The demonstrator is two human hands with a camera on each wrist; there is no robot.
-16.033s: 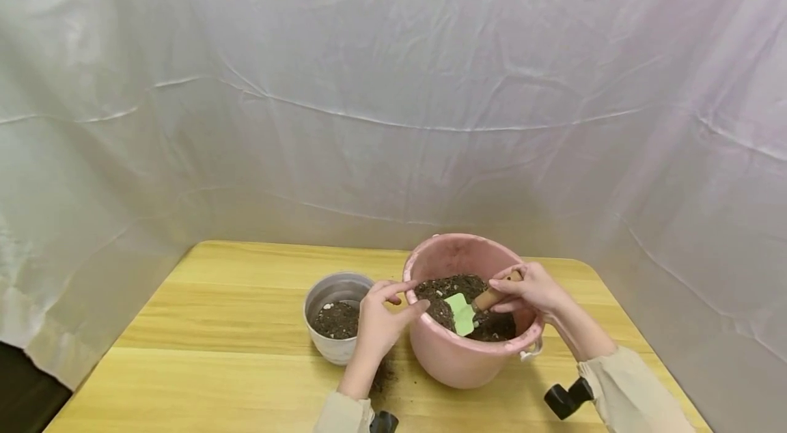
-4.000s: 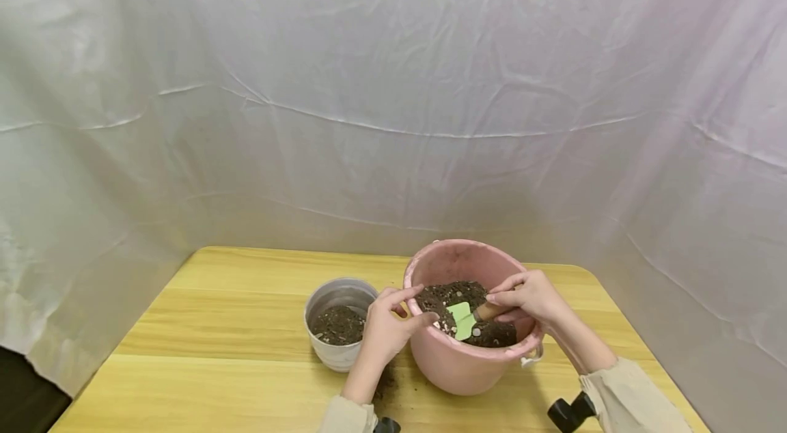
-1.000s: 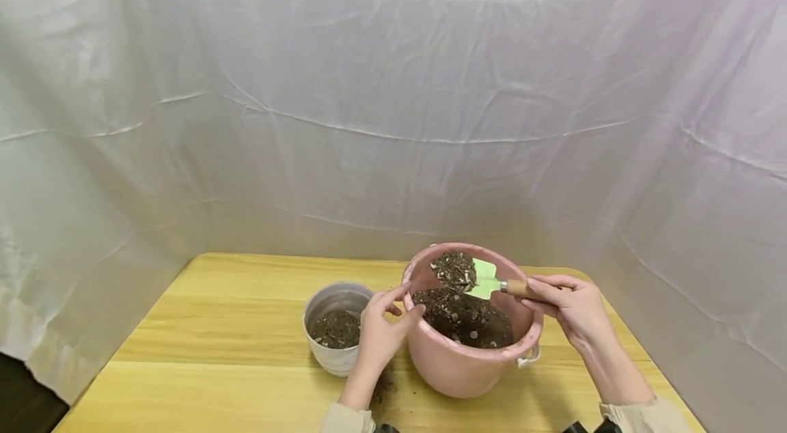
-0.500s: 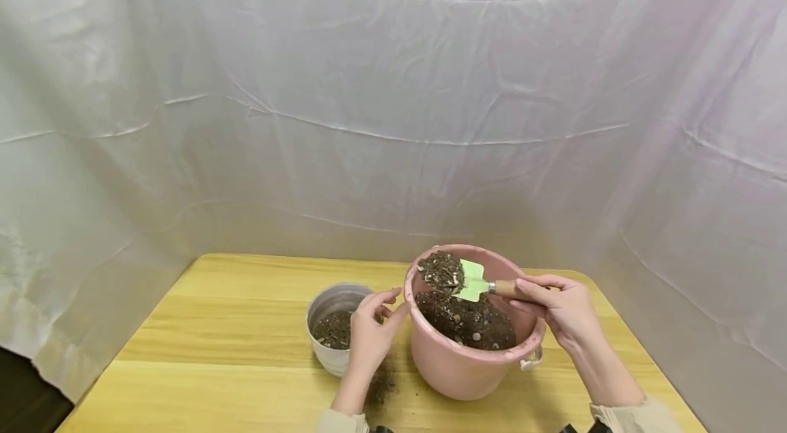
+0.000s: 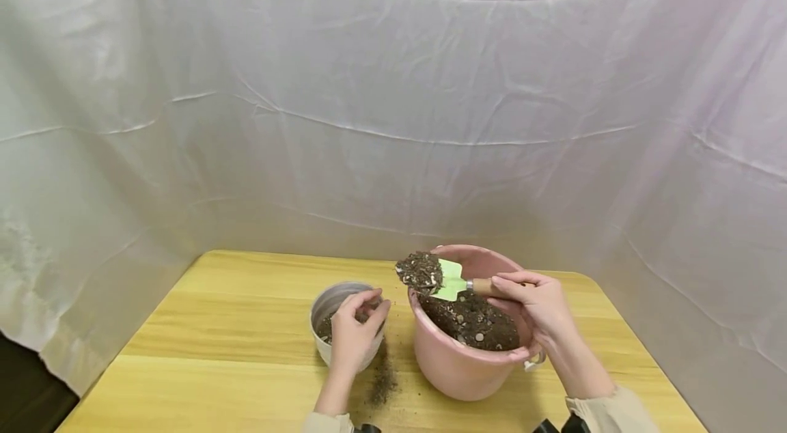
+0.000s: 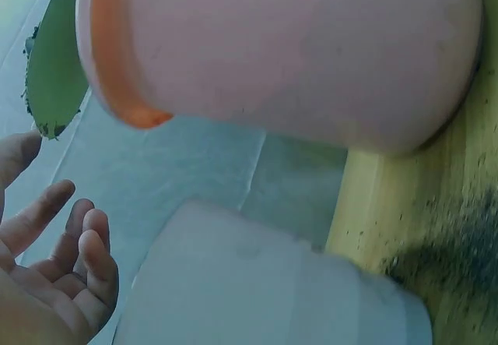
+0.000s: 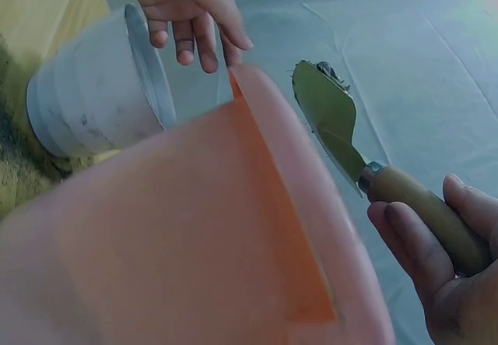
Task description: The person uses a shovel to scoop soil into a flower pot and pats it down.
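My right hand (image 5: 536,303) grips the wooden handle (image 7: 424,214) of a small trowel. Its green blade (image 5: 449,280) carries a heap of dark soil (image 5: 420,270) above the left rim of the pink bucket (image 5: 456,370), which holds more soil. My left hand (image 5: 353,332) hovers over the near right rim of the small grey pot (image 5: 333,294), fingers (image 7: 204,36) relaxed and hanging down, holding nothing. The left wrist view shows the relaxed fingers (image 6: 61,276) beside the pot's wall (image 6: 257,283), with the blade (image 6: 53,68) above. The pot has some soil inside, mostly hidden by my hand.
Spilled soil (image 5: 382,380) lies on the wooden table (image 5: 203,351) between the pot and the bucket. White cloth (image 5: 393,112) hangs behind and to both sides of the table. The table's left half lies bare.
The loaded trowel has moved left, from over the bucket's middle to its left rim. My left hand has left the bucket's rim and moved over to the small pot.
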